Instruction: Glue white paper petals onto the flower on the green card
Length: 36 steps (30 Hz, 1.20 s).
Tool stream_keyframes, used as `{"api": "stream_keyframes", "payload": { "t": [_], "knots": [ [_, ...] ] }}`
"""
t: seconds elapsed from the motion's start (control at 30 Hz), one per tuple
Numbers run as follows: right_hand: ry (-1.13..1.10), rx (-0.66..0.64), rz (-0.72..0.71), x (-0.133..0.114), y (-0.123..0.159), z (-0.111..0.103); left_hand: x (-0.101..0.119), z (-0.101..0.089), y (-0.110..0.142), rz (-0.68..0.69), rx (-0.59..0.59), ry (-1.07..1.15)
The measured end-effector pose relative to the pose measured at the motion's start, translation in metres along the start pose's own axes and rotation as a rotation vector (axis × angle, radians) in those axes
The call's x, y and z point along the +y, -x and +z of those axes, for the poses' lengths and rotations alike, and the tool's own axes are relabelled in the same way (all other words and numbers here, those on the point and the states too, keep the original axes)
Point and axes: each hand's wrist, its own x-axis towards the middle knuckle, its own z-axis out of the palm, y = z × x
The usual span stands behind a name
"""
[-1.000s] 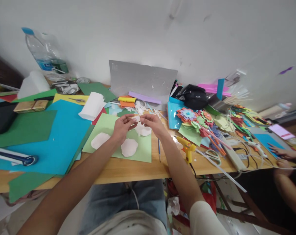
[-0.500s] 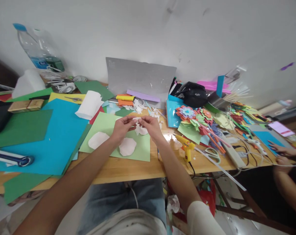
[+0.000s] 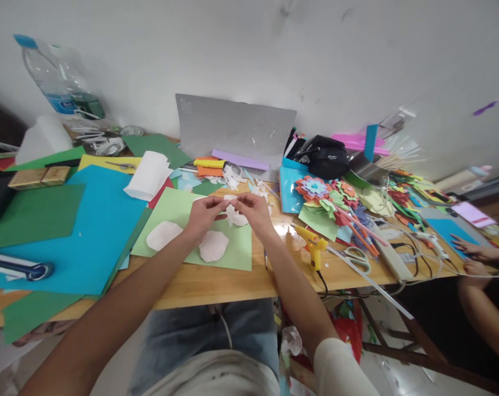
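Observation:
My left hand [image 3: 207, 215] and my right hand [image 3: 252, 210] meet over a light green paper sheet [image 3: 241, 257]. Between their fingertips they pinch a small piece of white tissue paper [image 3: 230, 197], partly covered by the fingers. Just beneath my right hand lies another crumpled white piece. Two rounded white tissue cutouts rest on the green sheet: one [image 3: 213, 246] in front of my left hand, the other [image 3: 163, 236] to its left, partly behind my forearm. A folded stack of white tissue [image 3: 147, 176] sits at the sheet's back left corner.
To the right lie a yellow glue gun [image 3: 315, 250], scissors [image 3: 357, 259] and paper flowers [image 3: 315, 188]. Blue card [image 3: 109, 220] and a stapler-like tool [image 3: 18, 266] are on the left. A grey board [image 3: 236, 129] leans against the wall. A co-worker's hand [image 3: 467, 247] is far right.
The white piece between my fingertips shows a little more above them now. The whole view has shifted slightly; my hands stay together in nearly the same place.

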Motion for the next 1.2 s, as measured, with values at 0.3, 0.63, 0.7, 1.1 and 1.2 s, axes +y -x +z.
{"api": "stream_keyframes", "payload": {
  "t": [0.3,0.63,0.7,1.1,1.2],
  "knots": [
    [-0.143,-0.035,0.129,-0.001,0.004,0.001,0.000,0.001,0.000,0.010,0.022,-0.025],
    [0.181,0.037,-0.234,-0.011,0.011,0.002,0.004,-0.001,0.001,-0.024,0.012,0.023],
    [0.169,0.015,-0.216,-0.010,0.011,0.004,0.004,-0.001,0.000,-0.025,0.001,0.027],
    [-0.085,0.140,0.037,-0.003,0.009,0.010,-0.001,0.001,0.001,-0.019,-0.026,-0.061],
    [-0.139,0.170,0.079,-0.003,0.009,0.012,-0.001,0.000,0.001,-0.017,-0.042,-0.073]
  ]
}}
